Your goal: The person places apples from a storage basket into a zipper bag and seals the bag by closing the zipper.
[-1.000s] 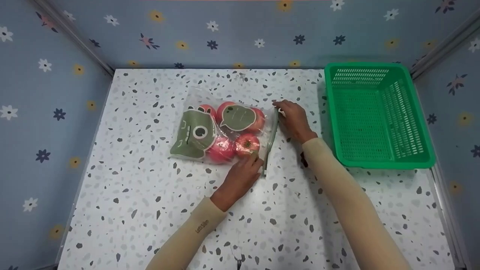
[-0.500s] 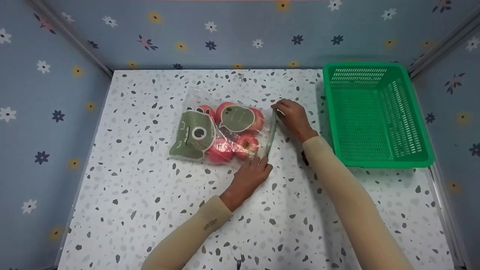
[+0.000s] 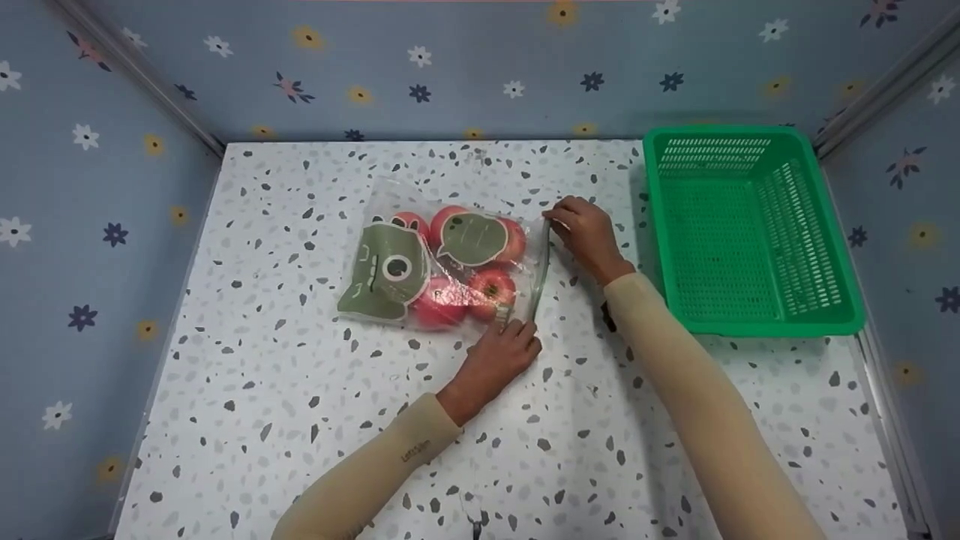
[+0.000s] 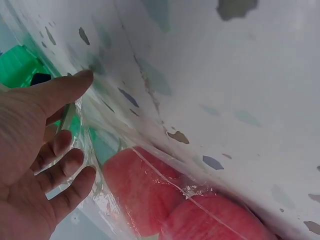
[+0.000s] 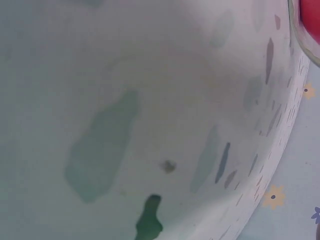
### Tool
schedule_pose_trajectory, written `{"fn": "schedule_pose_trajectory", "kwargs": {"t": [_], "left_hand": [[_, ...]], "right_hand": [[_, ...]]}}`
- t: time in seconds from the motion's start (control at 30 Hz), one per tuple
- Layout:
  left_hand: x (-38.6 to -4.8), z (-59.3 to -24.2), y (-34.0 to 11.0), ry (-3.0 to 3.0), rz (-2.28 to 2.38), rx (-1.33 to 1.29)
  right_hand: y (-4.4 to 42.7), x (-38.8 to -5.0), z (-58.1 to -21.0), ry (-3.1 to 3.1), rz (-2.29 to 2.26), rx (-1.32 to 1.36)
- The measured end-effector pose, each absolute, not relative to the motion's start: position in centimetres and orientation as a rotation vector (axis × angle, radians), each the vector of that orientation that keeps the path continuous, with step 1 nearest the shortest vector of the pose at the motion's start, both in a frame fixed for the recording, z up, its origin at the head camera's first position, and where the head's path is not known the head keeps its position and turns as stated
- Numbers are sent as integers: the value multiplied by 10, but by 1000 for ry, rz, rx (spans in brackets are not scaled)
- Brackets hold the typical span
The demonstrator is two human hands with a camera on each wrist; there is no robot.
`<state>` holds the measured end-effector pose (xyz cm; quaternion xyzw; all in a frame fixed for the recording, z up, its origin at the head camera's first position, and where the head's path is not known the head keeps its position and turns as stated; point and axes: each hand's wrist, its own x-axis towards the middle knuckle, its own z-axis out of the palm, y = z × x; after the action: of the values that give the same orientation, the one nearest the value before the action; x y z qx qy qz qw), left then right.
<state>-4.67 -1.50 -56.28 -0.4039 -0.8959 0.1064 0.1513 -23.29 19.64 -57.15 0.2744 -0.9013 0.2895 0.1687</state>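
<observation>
A clear zip bag with green cartoon prints lies flat on the table, its mouth strip turned right. Several red apples sit inside, also seen through the plastic in the left wrist view as apples. My left hand pinches the strip's near end between thumb and index finger; in the left wrist view the left hand has its other fingers loosely bent. At the strip's far corner, my right hand pinches the edge. The right wrist view shows mostly tabletop, with an apple at its corner.
A green plastic basket stands at the right, close to my right forearm. Blue flowered panels wall the speckled white table at the back and both sides.
My left hand has shifted slightly right and toward the near end of the mouth strip, which it now covers. The bag has barely moved; my right hand stays at the far corner.
</observation>
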Motion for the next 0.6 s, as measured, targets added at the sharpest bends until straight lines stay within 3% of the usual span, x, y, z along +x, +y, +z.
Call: {"fn": "schedule_pose_trajectory", "kwargs": {"t": [0.6], "left_hand": [[-52,-563,-21,-2566,223,-1070]], "right_hand": [[197,-233,-574,-2548,768,721]]}}
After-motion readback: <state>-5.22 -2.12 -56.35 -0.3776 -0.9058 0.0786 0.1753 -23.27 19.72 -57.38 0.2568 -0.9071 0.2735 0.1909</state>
